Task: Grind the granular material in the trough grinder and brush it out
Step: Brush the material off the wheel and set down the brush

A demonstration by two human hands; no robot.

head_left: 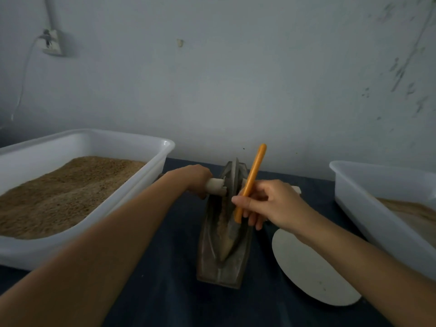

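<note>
Trough grinder [224, 251], dark metal & boat-shaped, sits mid-desk on the dark blue desk [165, 291], long axis running away from the person. Its grinding wheel [232, 178] stands upright in the far part of the trough, w/ a pale axle handle [215, 186] sticking out to the left; a bit of the axle end also shows on the right, behind the knuckles. Granular material [223, 223], tan, lies along the trough floor in front of the wheel.

Left hand [197, 179]: fingers wrapped around the left axle handle, gripping it. Right hand [266, 206]: pinching the brush [251, 182] by its orange handle, thumb & fingers curled on it; handle tilts up and away, lower end down inside the trough near the material. Bristles not clear, hidden by the fingers/trough wall.

2 white plastic bins flank the grinder: left bin [132, 182] well filled w/ the same tan grain, right bin [368, 199] w/ a smaller amt visible at frame edge. White plate [306, 274] lies flat just right of the grinder, under the right forearm. Wall socket [53, 42] w/ a cord on the wall upper left.
</note>
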